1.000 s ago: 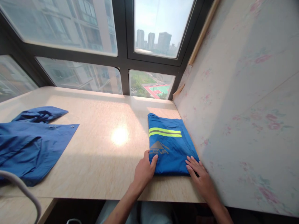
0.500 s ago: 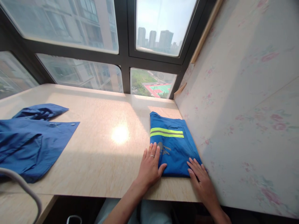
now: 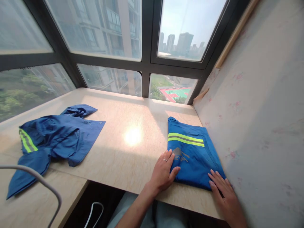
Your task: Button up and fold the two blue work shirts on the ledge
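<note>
A grey cable (image 3: 42, 180) curves at near left, dark-framed windows (image 3: 146, 74) stand far, and a floral wall (image 3: 263, 126) rises right.

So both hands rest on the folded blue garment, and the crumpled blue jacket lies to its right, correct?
No: in the head view, the crumpled blue jacket lies left of the folded blue garment. The left hand and right hand do rest on that garment.

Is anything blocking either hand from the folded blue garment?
Nothing visible: the left hand lies on the left edge of the folded garment, the right hand on its near right corner. The wall runs close along its right side.
</note>
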`<state>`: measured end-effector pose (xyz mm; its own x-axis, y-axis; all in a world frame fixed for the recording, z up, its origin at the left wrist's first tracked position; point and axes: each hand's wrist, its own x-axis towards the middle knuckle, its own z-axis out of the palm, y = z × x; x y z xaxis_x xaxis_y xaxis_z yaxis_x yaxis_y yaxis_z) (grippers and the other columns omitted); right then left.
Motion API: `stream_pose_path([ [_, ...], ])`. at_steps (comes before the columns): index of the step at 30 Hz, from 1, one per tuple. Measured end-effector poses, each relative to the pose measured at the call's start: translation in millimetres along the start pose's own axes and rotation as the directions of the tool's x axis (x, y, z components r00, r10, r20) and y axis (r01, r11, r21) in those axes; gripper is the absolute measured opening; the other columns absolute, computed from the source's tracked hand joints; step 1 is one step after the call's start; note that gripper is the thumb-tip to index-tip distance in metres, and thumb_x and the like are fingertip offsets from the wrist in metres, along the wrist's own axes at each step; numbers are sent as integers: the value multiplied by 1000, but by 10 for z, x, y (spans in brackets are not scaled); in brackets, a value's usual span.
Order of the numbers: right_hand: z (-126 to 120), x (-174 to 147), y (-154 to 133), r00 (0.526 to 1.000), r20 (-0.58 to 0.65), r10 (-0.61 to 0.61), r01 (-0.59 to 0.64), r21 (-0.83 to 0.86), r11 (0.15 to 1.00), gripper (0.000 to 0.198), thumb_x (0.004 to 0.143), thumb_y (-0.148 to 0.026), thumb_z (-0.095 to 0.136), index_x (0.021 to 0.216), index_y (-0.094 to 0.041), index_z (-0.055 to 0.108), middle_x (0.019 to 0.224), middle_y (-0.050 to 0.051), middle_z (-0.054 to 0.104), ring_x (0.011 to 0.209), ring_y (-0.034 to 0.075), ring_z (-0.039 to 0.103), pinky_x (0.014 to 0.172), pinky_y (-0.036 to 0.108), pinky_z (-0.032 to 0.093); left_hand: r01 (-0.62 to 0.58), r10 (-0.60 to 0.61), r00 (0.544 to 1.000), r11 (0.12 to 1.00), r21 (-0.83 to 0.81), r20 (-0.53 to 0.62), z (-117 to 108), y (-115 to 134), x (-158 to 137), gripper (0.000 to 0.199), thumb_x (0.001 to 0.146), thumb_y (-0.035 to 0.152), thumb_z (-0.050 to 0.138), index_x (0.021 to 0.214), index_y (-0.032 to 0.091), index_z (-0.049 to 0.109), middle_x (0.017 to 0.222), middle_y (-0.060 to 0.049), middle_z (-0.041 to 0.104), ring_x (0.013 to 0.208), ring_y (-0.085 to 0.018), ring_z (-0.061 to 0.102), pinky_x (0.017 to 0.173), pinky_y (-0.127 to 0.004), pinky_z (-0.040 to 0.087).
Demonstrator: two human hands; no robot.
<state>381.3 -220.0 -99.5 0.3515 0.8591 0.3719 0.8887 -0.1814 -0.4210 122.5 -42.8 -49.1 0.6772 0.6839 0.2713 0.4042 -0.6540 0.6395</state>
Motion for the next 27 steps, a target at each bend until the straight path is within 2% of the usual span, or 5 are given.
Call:
stream_pose_path([
  [7,25,38,203,997,-37,64,-60,90,994,60,85,-70,46,114,-24,73,128,10,68,123,38,59,109,67,39,47,-54,995,996,-76,-87,-481,-377,-433,32,93,30,55,121,19,65,133,-13,64,123,-26,59,104,-46,49],
  [11,-18,253,-157,987,-67,146,-136,135,981,59,81,-72,50,108,-26,75,122,9,71,114,40,65,105,65,45,171,-181,942,983,-61,-282,-831,-809,-666,25,91,23,54,110,19,69,123,-11,69,117,-25,63,100,-46,51],
  [14,49,511,-723,993,-4,118,-114,228,967,55,81,-69,54,108,-26,75,121,8,71,114,40,65,100,61,51,263,-279,838,960,-101,-469,-1072,-1062,-800,21,89,18,52,99,19,71,109,-9,73,105,-23,67,95,-44,53],
  [19,451,1027,-1937,965,177,-195,91,472,877,43,87,-57,57,111,-26,73,118,6,73,115,31,66,99,47,55,329,-417,651,908,-258,-635,-1203,-1135,-905,19,86,13,50,89,18,68,90,-6,72,86,-19,67,80,-34,54],
  [27,1459,1666,-4024,626,256,-737,331,768,548,34,94,-35,54,125,-24,62,123,9,69,113,24,65,98,42,55,461,-418,663,881,-101,-622,-1101,-1019,-845,16,78,8,50,72,19,60,71,-6,66,72,-22,62,69,-36,47],
])
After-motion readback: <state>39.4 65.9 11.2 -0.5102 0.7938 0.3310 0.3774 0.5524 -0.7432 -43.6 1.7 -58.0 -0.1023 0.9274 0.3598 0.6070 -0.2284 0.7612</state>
